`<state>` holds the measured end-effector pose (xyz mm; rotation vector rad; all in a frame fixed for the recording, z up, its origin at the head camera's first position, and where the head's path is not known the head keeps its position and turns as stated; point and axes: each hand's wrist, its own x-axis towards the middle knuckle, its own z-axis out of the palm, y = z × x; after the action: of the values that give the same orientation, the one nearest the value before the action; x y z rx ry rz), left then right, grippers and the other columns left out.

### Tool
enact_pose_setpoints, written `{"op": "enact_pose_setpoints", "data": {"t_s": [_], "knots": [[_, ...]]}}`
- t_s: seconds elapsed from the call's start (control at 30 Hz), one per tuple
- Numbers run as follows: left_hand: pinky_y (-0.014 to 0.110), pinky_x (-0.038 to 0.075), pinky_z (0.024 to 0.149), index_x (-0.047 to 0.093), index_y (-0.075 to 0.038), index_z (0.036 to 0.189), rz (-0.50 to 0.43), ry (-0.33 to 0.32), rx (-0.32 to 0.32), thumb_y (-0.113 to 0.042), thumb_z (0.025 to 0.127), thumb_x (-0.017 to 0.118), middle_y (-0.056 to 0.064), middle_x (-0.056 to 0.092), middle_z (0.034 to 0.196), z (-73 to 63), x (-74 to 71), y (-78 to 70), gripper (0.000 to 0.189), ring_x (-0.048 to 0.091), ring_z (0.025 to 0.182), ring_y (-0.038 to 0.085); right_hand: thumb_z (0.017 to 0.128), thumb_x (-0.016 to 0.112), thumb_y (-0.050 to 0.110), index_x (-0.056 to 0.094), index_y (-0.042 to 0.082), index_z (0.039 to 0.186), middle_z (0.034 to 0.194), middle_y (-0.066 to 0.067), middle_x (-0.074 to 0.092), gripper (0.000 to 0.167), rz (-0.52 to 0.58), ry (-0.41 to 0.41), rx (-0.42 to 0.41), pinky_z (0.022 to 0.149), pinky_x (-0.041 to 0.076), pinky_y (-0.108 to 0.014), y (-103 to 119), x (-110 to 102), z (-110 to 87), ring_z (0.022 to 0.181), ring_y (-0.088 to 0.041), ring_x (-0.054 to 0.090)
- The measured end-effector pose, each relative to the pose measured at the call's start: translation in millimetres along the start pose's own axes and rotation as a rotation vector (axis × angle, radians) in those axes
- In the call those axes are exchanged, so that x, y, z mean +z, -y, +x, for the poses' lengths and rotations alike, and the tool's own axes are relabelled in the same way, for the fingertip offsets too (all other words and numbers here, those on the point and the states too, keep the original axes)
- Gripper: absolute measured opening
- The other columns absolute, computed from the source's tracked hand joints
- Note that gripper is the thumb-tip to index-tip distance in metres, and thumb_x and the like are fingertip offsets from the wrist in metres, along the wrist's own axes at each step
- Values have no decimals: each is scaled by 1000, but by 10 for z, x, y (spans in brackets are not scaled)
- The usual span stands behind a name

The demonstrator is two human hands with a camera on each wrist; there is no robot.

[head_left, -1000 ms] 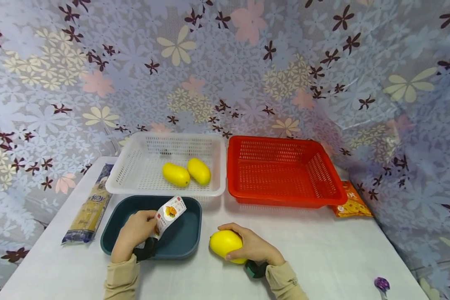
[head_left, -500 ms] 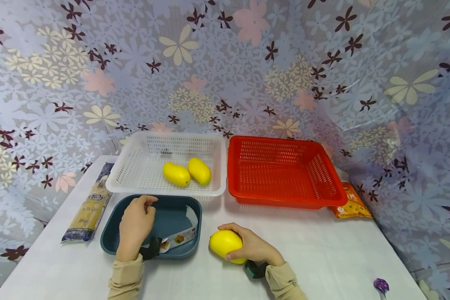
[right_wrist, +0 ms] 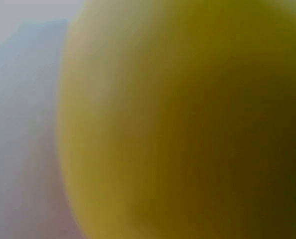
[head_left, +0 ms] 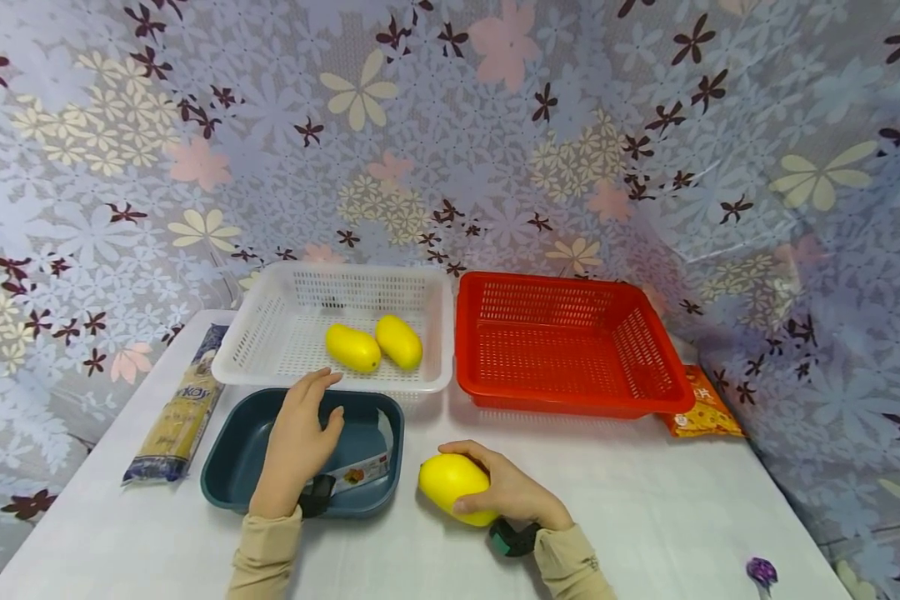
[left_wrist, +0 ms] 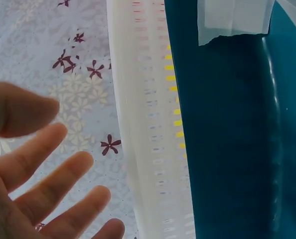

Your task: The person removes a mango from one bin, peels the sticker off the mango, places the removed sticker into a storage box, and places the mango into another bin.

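Observation:
My left hand [head_left: 302, 437] hovers above the dark teal tub [head_left: 232, 454] with its fingers spread and nothing in them. The left wrist view shows the same fingers [left_wrist: 63, 204] apart from the tub's wall. Inside the tub, along its right side, lies a printed paper strip [head_left: 362, 473], partly hidden by the wrist strap. My right hand [head_left: 513, 487] holds a yellow mango [head_left: 450, 483] at the table's front middle, thumb on the near side and fingers over the far side. That mango [right_wrist: 138, 124] fills the right wrist view, blurred.
A white basket [head_left: 262, 350] with two yellow mangoes [head_left: 352, 348] stands behind the tub. Beside it is a red basket [head_left: 547, 354]. A pasta packet [head_left: 176, 417] lies at left, an orange snack bag [head_left: 708, 408] at right. A purple-topped object [head_left: 762, 572] lies near the front right.
My left hand has let go of the paper strip, which now lies in the tub. The hand has risen and opened, shifting right. My right hand stays on the mango, almost unmoved.

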<state>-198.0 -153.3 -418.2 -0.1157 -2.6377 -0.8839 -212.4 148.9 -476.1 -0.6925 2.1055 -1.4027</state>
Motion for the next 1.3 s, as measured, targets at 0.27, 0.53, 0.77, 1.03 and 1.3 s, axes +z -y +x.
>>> {"op": "enact_pose_setpoints", "data": {"t_s": [0.27, 0.53, 0.77, 1.03, 1.3], "knots": [[61, 26, 114, 47, -1, 141, 113, 59, 72, -28, 90, 69, 22, 43, 148, -17, 10, -14, 62, 33, 140, 44, 85, 69, 24, 34, 8, 147, 144, -20, 43, 73, 206, -95, -85, 92, 46, -39, 183, -219, -76, 116, -28, 47], [66, 18, 114, 37, -2, 148, 174, 140, 65, -42, 90, 64, 21, 32, 155, -61, 24, -29, 76, 20, 145, 46, 87, 67, 24, 33, 14, 148, 148, -15, 37, 71, 285, -233, -112, 92, 49, -37, 552, -452, 102, 120, -29, 44], [67, 15, 114, 30, -5, 151, 158, 200, 26, -48, 91, 60, 20, 24, 159, -68, 61, 5, 80, 14, 147, 45, 94, 60, 23, 29, 18, 150, 141, -8, 36, 65, 442, -259, -114, 84, 55, -31, 879, -675, 370, 113, -25, 49], [67, 14, 115, 32, -5, 151, 125, 233, -3, -48, 94, 55, 20, 22, 159, -61, 90, -6, 75, 12, 148, 45, 97, 54, 21, 30, 19, 150, 140, -6, 38, 58, 482, -268, -129, 86, 53, -26, 1000, -816, 639, 113, -24, 48], [67, 19, 113, 36, -4, 149, 156, 232, 8, -42, 93, 60, 21, 24, 158, -62, 47, -2, 72, 14, 147, 45, 98, 50, 24, 28, 21, 151, 135, -5, 41, 57, 477, -280, -134, 81, 52, -26, 1105, -871, 888, 106, -21, 50]]}}
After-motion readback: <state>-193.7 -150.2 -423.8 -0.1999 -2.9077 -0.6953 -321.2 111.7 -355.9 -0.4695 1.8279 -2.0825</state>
